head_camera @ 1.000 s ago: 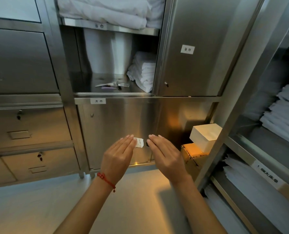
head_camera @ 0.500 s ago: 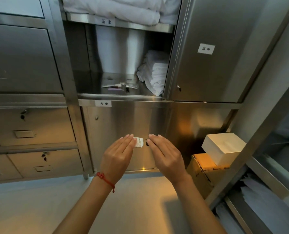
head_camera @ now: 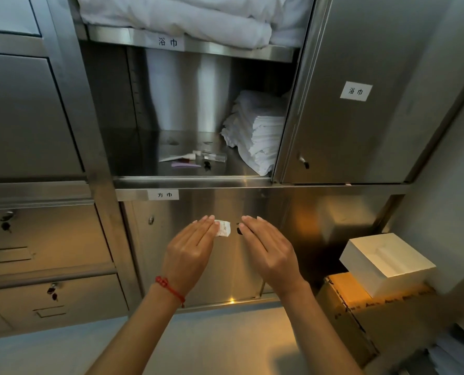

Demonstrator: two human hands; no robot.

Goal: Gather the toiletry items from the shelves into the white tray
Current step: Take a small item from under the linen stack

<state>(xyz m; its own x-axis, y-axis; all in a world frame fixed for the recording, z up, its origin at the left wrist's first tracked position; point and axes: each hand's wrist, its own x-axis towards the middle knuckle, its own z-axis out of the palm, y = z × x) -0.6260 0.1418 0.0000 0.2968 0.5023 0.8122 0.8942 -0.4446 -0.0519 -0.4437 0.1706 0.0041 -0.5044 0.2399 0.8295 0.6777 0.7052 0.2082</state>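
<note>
Since the earlier frames the view had swung leftward and tipped up, so the open shelf [head_camera: 187, 182] sat nearer the middle and the white tray [head_camera: 387, 262] had slid toward the right edge; the hands themselves had kept their pose.

The left hand [head_camera: 191, 253] was raised, fingers [head_camera: 207, 226] straight and together, with a small white sachet [head_camera: 223, 228] at their tips; whether it was pinched underneath could not be told. The right hand [head_camera: 268, 249] mirrored it, fingers straight, a small dark item [head_camera: 239, 228] just beyond their tips, its hold equally hidden.

The remaining toiletry items [head_camera: 195, 159] lay on the shelf above and slightly left of both hands, their long axes mostly running left to right, beside the folded towels [head_camera: 257, 136]. The left hand seemed marginally nearer them. The tray rested on a cardboard box [head_camera: 366, 315], low on the right, so the right hand was better placed for unloading there.
</note>
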